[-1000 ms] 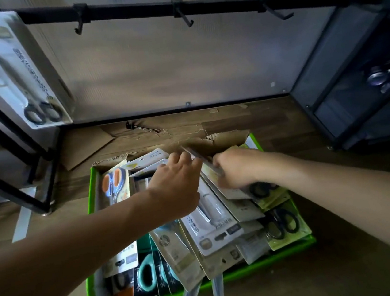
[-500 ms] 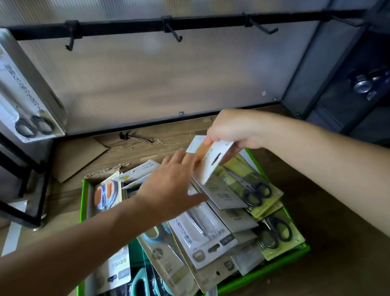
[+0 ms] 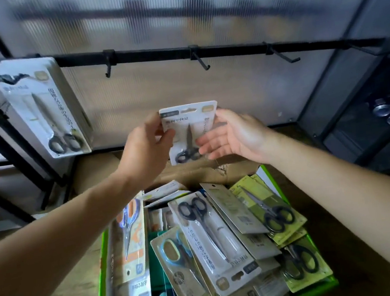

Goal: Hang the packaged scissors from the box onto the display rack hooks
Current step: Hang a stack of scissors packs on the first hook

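Observation:
A small white pack of black-handled scissors [image 3: 188, 134] is held upright above the box, below the rack's black rail [image 3: 153, 54]. My left hand [image 3: 146, 151] pinches its left edge. My right hand [image 3: 233, 135] touches its right edge with the fingers spread. The green-sided box [image 3: 101, 289] below holds several packaged scissors. A large white pack of scissors [image 3: 43, 105] hangs at the rail's left end. Three bare hooks [image 3: 200, 61] stick out along the rail.
A black frame post [image 3: 2, 127] slants down at the left. A dark glass cabinet [image 3: 369, 114] with small metal items stands at the right. Torn cardboard flaps [image 3: 199, 172] lie behind the box on the wooden floor.
Both hands rose out of the box with the small scissors pack, which now faces me upright. My left hand has taken hold of its left edge. The view has tilted up toward the rail.

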A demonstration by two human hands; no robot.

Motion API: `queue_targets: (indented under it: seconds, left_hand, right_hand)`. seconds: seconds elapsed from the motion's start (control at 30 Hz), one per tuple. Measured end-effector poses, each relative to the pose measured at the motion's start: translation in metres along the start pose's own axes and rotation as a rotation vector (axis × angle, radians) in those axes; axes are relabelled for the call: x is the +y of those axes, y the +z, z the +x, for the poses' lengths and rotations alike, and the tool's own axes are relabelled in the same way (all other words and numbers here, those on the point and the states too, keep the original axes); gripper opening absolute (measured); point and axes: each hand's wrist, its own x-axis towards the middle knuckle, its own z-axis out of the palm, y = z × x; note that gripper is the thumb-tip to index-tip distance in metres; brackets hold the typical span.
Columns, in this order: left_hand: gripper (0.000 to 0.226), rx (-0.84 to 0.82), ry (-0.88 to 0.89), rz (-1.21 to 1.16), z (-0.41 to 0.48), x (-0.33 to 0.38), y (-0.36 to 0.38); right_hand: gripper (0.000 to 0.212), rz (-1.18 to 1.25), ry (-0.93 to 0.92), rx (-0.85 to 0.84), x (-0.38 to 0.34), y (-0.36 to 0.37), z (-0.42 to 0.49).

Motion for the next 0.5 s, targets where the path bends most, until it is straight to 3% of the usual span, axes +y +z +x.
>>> queue_targets:
  seconds: [0.13, 0.37, 0.5]
  left_hand:
    - [0.014, 0.077, -0.018, -0.074, 0.012, -0.008, -0.023]
    - [0.01, 0.17, -0.101, -0.104, 0.014, -0.024, -0.066]
    - [0.008, 0.197, -0.151, -0.046, 0.012, -0.033, -0.092]
  right_hand:
    - [0.02, -0.217, -0.113, 0.025, -0.005, 0.029, 0.015]
    - [0.026, -0.738, -0.35, 0.172, -0.021, 0.076, 0.039]
    - [0.019, -0.711, -0.523, 0.206, -0.025, 0.106, 0.056]
